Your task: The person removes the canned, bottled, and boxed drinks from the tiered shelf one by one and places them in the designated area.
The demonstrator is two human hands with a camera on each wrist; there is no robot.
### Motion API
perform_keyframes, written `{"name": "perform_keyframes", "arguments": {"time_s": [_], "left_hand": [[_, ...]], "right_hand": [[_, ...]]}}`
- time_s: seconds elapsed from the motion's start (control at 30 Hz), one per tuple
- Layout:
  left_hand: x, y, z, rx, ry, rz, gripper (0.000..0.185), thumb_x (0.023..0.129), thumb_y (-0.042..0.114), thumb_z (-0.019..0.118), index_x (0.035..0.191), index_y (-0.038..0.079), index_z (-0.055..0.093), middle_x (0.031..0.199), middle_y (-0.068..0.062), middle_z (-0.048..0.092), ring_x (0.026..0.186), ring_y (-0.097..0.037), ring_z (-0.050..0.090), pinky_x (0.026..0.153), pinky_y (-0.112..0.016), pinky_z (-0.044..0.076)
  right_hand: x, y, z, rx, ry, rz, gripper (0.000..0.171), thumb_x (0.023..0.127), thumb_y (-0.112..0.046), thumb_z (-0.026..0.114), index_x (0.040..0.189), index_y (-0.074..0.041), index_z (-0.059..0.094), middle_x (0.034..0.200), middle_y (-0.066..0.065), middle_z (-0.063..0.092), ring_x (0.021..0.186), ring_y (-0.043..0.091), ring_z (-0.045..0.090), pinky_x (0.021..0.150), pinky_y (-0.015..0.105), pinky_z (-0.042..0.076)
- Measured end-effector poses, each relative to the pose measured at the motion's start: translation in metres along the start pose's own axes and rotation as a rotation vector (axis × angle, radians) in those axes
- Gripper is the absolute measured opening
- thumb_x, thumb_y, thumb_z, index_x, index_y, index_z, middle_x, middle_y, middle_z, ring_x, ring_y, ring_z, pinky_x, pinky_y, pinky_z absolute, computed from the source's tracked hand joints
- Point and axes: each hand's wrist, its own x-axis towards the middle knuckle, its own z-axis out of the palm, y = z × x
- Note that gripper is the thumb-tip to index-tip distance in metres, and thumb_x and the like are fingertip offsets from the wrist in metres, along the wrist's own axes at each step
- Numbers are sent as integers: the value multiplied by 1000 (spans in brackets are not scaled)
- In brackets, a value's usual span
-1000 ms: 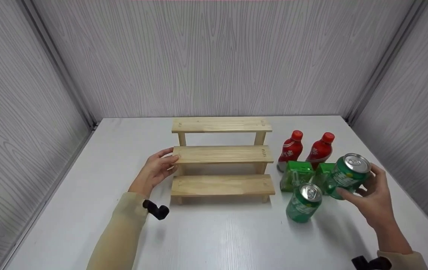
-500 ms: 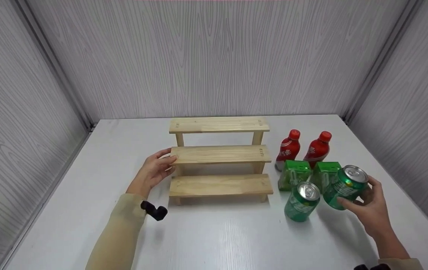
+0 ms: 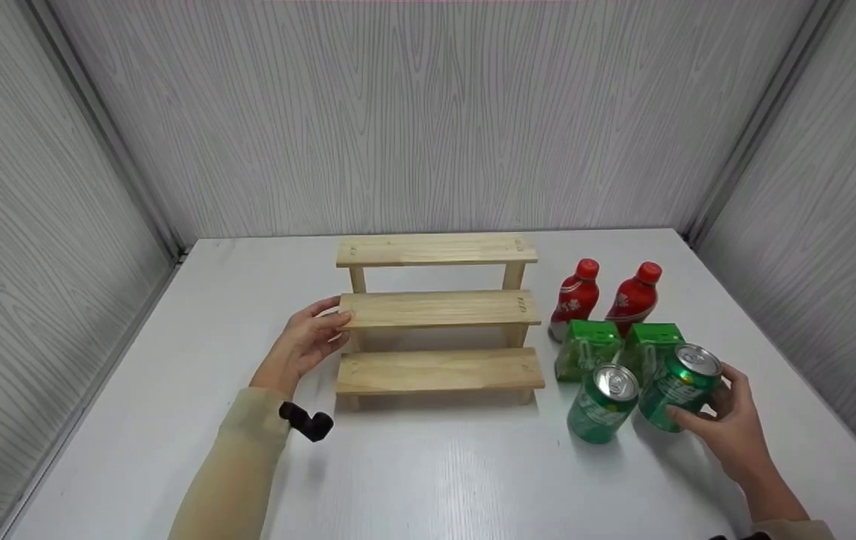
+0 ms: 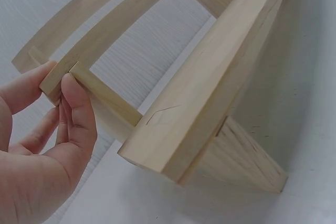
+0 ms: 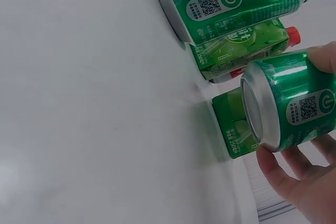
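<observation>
A person's right hand [image 3: 735,435] grips a green can [image 3: 679,388], tilted and held just above the white table [image 3: 435,480], close beside a second green can [image 3: 602,403] standing upright. Behind them sit two green cartons [image 3: 587,349] and two red bottles [image 3: 575,298]. The left hand [image 3: 306,343] pinches the left end of the middle step of a three-tier wooden rack [image 3: 439,309], thumb and fingers curled round the plank
</observation>
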Motion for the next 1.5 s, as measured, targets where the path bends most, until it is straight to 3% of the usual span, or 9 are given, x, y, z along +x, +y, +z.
{"name": "perform_keyframes", "arguments": {"time_s": [0.2, 0.43, 0.63, 0.83, 1.03, 1.2, 1.5], "left_hand": [[0, 1, 0, 10, 12, -7, 61, 83, -2, 66, 137, 4, 38, 95, -6, 58, 72, -14, 58, 66, -28, 50], [0, 1, 1, 8, 11, -16, 63, 82, -2, 67, 137, 4, 37, 98, -7, 58, 73, -14, 58, 66, -28, 50], [-1, 3, 1, 2, -7, -18, 64, 84, -3, 65, 139, 4, 33, 96, -6, 57, 71, -13, 58, 65, -28, 49], [0, 3, 1, 12, -14, -16, 64, 84, -3, 64, 139, 3, 33, 98, -7, 57, 73, -14, 58, 65, -27, 49], [0, 3, 1, 9, -5, -19, 64, 84, -4, 65, 139, 2, 33, 102, -8, 55, 73, -14, 59, 65, -27, 49], [0, 3, 2, 7, -8, -16, 63, 83, -5, 65, 138, 1, 34, 101, -9, 55, 72, -14, 59, 65, -28, 49], [0, 2, 1, 74, 4, 14, 62, 82, -2, 67, 137, 1, 38, 101, -7, 56, 75, -14, 59, 69, -27, 50]], "right_hand": [[0, 1, -1, -52, -50, 56, 96, 77, -16, 77, 145, -15, 10, 141, 23, 34, 113, 4, 43, 78, 13, 43], [2, 3, -3, -81, -101, 105, 100, 77, -20, 78, 146, -11, 5, 143, 24, 31, 115, 20, 44, 77, 12, 43], [1, 5, -2, -100, -94, 94, 99, 76, -21, 79, 145, -12, 9, 142, 24, 32, 115, 23, 46, 77, 13, 43], [-2, 5, -5, -85, -101, 69, 94, 73, -21, 81, 142, -17, 17, 139, 23, 35, 108, 8, 48, 78, 14, 44], [-6, 8, -8, -39, -117, 11, 88, 73, -14, 81, 139, -15, 23, 135, 19, 39, 109, -5, 43, 82, 14, 44], [-6, 11, -13, -38, -139, 14, 85, 75, -14, 78, 140, -15, 23, 135, 19, 38, 107, -7, 43, 82, 13, 43], [1, 2, -27, 14, -172, -103, 76, 80, -2, 72, 141, -9, 27, 122, -5, 46, 106, 2, 49, 81, 15, 45]]}}
